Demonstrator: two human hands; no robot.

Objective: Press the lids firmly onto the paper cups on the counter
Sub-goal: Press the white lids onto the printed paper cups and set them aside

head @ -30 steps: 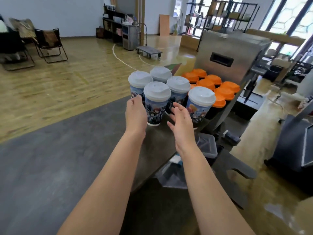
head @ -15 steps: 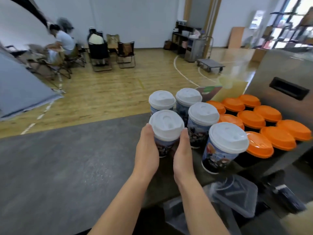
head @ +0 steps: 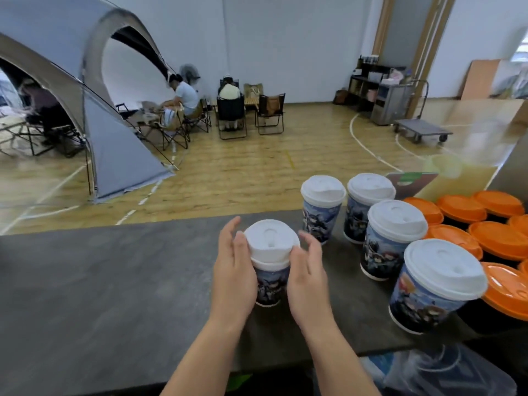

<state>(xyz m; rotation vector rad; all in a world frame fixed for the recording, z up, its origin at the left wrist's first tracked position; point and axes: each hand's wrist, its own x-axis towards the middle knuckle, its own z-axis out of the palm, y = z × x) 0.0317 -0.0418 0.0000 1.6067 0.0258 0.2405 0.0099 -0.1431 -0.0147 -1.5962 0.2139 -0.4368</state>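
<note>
Just below the frame's centre, a paper cup (head: 268,284) with a dark printed wrap stands on the grey counter (head: 114,281), set apart to the left of four matching cups (head: 321,221) clustered at centre right. Its white lid (head: 271,241), a domed plastic disc with a sip recess, sits on the rim, though whether it has snapped down all round cannot be told. The left hand (head: 234,278) cradles the cup's left side, palm against the wall and fingers reaching up beside the lid edge; the right hand (head: 307,281) does the same on the right, fingers loosely curved, neither clenched. The likely risk is that squeezing the thin paper wall while pushing would ovalise the rim, so the lid seats on one side only and pops up on the other; a push off-centre could also tip the tall, narrow cup on the smooth matte surface. Glossy orange lids (head: 500,238) on dark cups crowd the right edge of the frame, just beside the white-lidded group.
</note>
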